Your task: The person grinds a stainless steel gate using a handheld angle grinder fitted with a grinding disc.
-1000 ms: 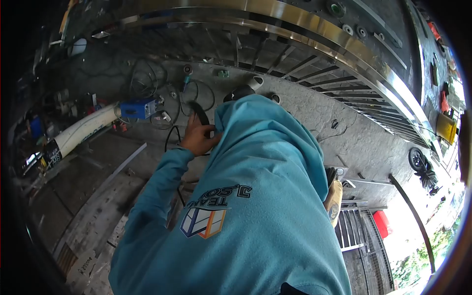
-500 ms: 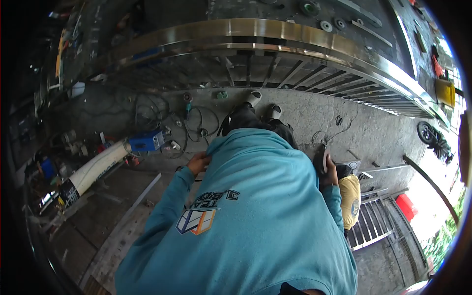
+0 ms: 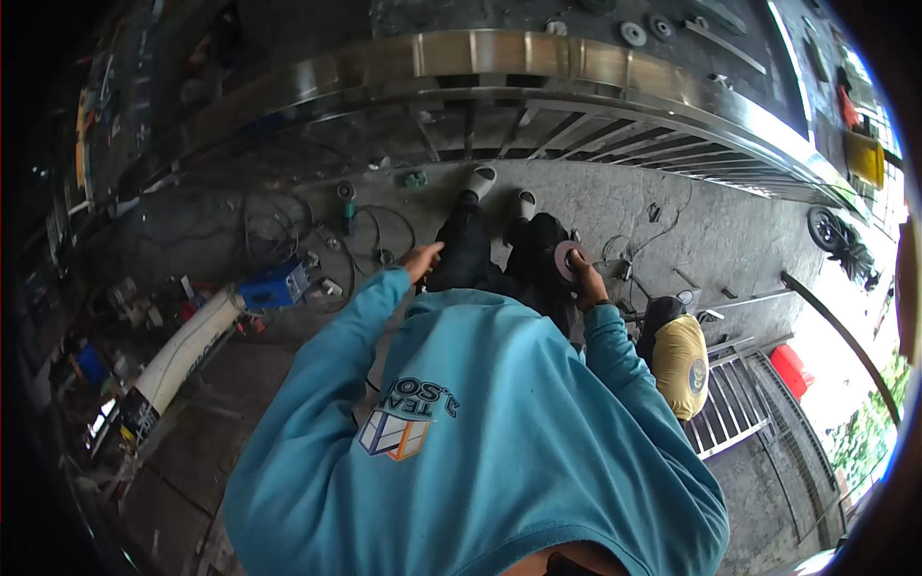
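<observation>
In front of my right thigh, my right hand [image 3: 588, 278] grips a reddish-brown abrasive disc [image 3: 561, 266] by its edge, with the fingers closed near its centre hole. My left hand [image 3: 421, 261] hovers by my left thigh, just past the shirt hem. Its fingers are partly stretched out, and nothing shows in them. My blue long-sleeved shirt [image 3: 499, 403] fills the lower middle of the view. A teal angle grinder [image 3: 349, 213] lies on the floor ahead to the left, apart from both hands.
A long stainless-steel railing [image 3: 538, 65] spans the area before my feet. On the left are a blue machine [image 3: 275, 285], a pale gas cylinder [image 3: 187, 350] and looped cables [image 3: 408, 223]. To the right, another person in a yellow shirt [image 3: 680, 370] is close to a barred metal frame [image 3: 735, 408].
Both hands have moved forward from my sides, and my right hand has brought the disc inward over my thigh. My left hand has come away from the shirt hem.
</observation>
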Demonstrator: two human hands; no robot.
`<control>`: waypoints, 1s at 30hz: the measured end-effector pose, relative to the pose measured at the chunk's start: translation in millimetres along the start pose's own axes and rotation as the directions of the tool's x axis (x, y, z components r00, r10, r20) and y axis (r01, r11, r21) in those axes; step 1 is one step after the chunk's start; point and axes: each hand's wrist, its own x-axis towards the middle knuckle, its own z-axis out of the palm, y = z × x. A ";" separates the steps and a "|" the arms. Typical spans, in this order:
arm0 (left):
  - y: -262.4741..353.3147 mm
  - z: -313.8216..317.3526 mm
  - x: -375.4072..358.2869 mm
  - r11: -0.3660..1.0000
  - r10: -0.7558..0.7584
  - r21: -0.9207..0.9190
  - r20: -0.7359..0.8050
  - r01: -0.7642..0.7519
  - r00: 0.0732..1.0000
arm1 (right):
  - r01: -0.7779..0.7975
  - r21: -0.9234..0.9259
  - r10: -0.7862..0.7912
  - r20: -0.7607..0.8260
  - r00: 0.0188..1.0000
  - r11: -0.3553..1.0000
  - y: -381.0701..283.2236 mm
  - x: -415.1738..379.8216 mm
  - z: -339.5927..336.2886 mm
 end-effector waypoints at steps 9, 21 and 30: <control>-55.8 83.2 -36.1 0.717 0.458 0.630 -0.107 -0.296 0.882 | 0.078 -0.289 -0.023 0.190 0.981 0.954 9.7 -6.0 -3.7; -104.6 33.4 -145.7 0.719 0.356 0.625 0.046 -0.305 0.934 | -0.025 0.060 -0.008 0.497 0.868 0.998 55.6 5.0 21.9; -193.6 -20.8 -103.8 0.610 0.140 0.778 0.082 -0.152 0.987 | 0.403 -0.578 -0.459 0.055 0.887 0.710 194.3 6.8 122.7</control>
